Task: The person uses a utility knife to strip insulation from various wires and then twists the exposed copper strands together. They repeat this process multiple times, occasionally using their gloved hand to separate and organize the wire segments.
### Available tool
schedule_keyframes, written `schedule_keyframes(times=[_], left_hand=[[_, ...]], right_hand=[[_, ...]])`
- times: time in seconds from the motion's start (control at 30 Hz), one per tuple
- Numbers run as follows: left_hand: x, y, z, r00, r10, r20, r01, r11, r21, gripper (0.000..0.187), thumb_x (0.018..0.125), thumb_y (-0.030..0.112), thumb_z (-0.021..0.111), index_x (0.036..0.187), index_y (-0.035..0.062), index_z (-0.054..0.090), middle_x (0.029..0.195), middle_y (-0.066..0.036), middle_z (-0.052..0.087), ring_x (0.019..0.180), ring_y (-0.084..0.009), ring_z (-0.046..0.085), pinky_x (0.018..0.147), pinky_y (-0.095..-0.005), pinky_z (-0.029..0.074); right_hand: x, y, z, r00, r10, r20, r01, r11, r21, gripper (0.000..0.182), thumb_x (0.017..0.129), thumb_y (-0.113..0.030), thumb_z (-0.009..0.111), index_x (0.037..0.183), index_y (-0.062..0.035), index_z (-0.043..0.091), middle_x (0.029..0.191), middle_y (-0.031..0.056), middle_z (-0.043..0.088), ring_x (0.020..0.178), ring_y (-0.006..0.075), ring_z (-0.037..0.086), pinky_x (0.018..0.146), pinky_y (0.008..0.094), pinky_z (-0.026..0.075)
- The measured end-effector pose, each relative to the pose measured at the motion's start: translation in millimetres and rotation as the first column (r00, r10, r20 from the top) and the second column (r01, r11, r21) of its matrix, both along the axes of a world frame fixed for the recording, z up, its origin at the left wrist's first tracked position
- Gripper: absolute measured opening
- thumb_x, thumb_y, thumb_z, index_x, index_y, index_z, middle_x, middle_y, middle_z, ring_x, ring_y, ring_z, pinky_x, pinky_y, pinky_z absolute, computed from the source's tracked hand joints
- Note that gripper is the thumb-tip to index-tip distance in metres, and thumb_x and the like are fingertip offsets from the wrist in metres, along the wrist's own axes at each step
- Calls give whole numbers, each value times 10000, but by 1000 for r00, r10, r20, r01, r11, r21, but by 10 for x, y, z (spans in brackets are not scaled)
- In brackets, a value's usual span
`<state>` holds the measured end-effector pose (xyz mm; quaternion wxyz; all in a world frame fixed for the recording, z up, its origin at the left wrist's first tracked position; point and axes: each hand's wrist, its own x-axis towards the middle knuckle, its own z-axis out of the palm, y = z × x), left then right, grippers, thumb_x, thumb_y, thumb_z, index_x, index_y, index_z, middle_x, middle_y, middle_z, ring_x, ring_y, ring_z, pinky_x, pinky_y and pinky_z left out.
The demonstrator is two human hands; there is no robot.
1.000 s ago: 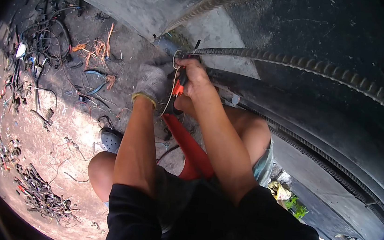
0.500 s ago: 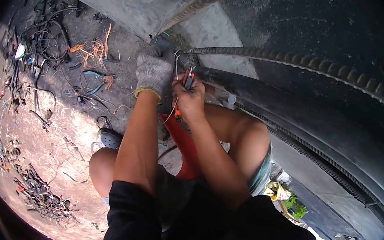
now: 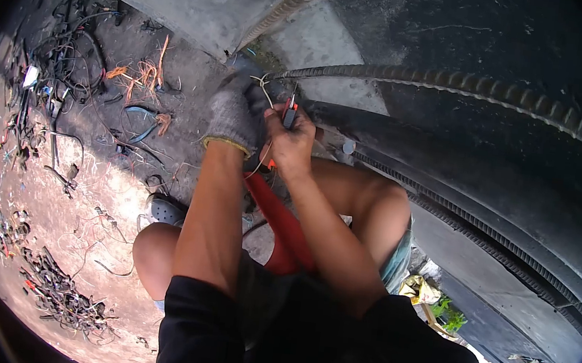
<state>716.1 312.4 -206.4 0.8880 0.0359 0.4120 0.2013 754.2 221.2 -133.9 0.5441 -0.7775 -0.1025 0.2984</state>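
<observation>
My left hand wears a grey knitted glove with a yellow cuff; its fingers are blurred and partly hidden near the end of a ribbed bar. My bare right hand is wrapped round a small red and dark grey cutter, with its thin tip pointing away from me. A thin pale wire is looped at the bar's end and runs down past my right thumb. Below my hands, a red strip lies between my legs.
Blue-handled pliers lie on the ground beside copper-coloured strands. Tangled black cables are at the upper left, and a heap of wire scraps is at the lower left. Large dark panels with ribbed bars fill the right side.
The gloved left hand has turned and shifted slightly down and right. The wire loop now slants toward my right thumb. The cutter remains in my right hand.
</observation>
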Motion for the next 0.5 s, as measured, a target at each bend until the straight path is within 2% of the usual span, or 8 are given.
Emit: schedule_keyframes(times=[0.2, 0.27, 0.3, 0.33, 0.4, 0.43, 0.47, 0.5], left_hand=[[-22, 14, -74, 975, -21, 221, -23, 981, 194, 145, 931, 131, 492, 976, 59, 610, 803, -54, 607, 718, -159, 581, 603, -289, 475], [-40, 70, 549, 760, -45, -648, 625, 327, 709, 149, 922, 100, 483, 943, 61, 626, 721, -29, 561, 648, -142, 536, 559, -287, 446], [22, 65, 496, 763, -52, -645, 623, 326, 711, 149, 922, 100, 483, 943, 61, 626, 721, -29, 561, 648, -142, 536, 559, -287, 446], [142, 100, 359, 927, -41, -372, 226, 853, 471, 148, 913, 94, 490, 930, 64, 634, 697, -18, 540, 607, -134, 512, 534, -275, 428], [201, 98, 161, 976, 173, -132, -185, 979, -89, 147, 905, 89, 497, 917, 66, 642, 674, -8, 520, 567, -126, 489, 509, -262, 411], [163, 75, 69, 870, 68, -488, 235, 813, 532, 141, 904, 93, 505, 915, 68, 643, 669, -1, 512, 537, -114, 458, 481, -253, 379], [122, 48, -45, 632, 235, -738, 705, 222, 674, 134, 903, 98, 512, 913, 70, 643, 665, 7, 503, 506, -103, 427, 454, -243, 347], [123, 82, -348, 636, 238, -734, 700, 224, 678, 134, 903, 98, 512, 913, 70, 643, 665, 7, 503, 506, -103, 427, 454, -243, 347]], right_hand=[[-1, 56, -99, 990, -131, -48, 127, 989, -77, 150, 892, -152, 670, 865, -6, 646, 703, 3, 605, 597, 94, 506, 573, 266, 412], [48, 7, -276, 982, -178, -54, 172, 979, -108, 135, 887, -153, 674, 882, -20, 656, 662, -13, 573, 533, 78, 465, 497, 250, 370], [26, -31, -391, 978, -199, 60, 203, 976, -76, 144, 885, -151, 674, 903, -9, 662, 668, -3, 586, 555, 100, 488, 529, 263, 392], [40, -5, -463, 962, -212, 174, 220, 975, -29, 157, 883, -149, 673, 923, 3, 668, 674, 8, 599, 577, 122, 512, 561, 276, 414], [42, 35, -376, 965, -178, 191, 204, 971, -123, 195, 866, -175, 688, 804, 2, 638, 658, 61, 614, 605, 153, 533, 598, 315, 422], [17, 0, -325, 967, -152, 204, 198, 954, -226, 278, 849, -202, 703, 684, 2, 609, 642, 114, 628, 633, 183, 555, 636, 353, 430], [-14, -60, -302, 966, -152, 207, 199, 953, -229, 278, 849, -202, 703, 684, 2, 609, 642, 114, 628, 633, 183, 555, 636, 353, 430], [-27, -112, -301, 949, -115, 293, 193, 949, -250, 285, 843, -195, 702, 665, -2, 592, 620, 123, 606, 616, 210, 543, 639, 362, 430]])
